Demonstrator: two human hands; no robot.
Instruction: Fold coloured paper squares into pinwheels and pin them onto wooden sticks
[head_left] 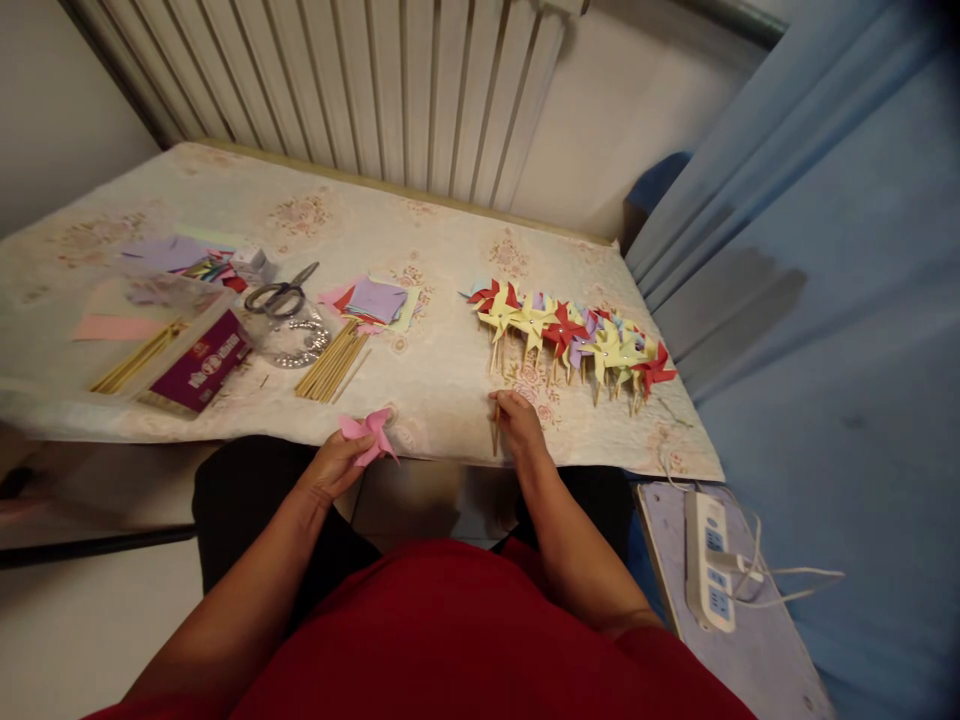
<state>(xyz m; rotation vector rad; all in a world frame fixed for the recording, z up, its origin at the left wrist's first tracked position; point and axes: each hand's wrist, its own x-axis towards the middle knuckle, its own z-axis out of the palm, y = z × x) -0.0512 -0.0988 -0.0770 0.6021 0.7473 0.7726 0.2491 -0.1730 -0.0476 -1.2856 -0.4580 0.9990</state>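
In my left hand (pixel 337 462) is a pink paper pinwheel (pixel 377 436), gripped between thumb and fingers at the table's front edge. My right hand (pixel 519 422) pinches a thin brown stick (pixel 496 432) that points downward; its exact kind is too small to tell. Beyond the right hand lie several finished pinwheels (pixel 566 330) in red, yellow and purple on wooden sticks. A bundle of bare wooden sticks (pixel 330 362) rests beyond the left hand, beside a stack of coloured paper squares (pixel 377 300).
Black-handled scissors (pixel 279 296) lie by a clear round case of pins (pixel 298 342). At the left is a purple-labelled box (pixel 201 362) with more sticks and paper. A power strip (pixel 709 560) with cables sits low at the right, near a blue curtain (pixel 825 330). A radiator (pixel 375 90) stands behind.
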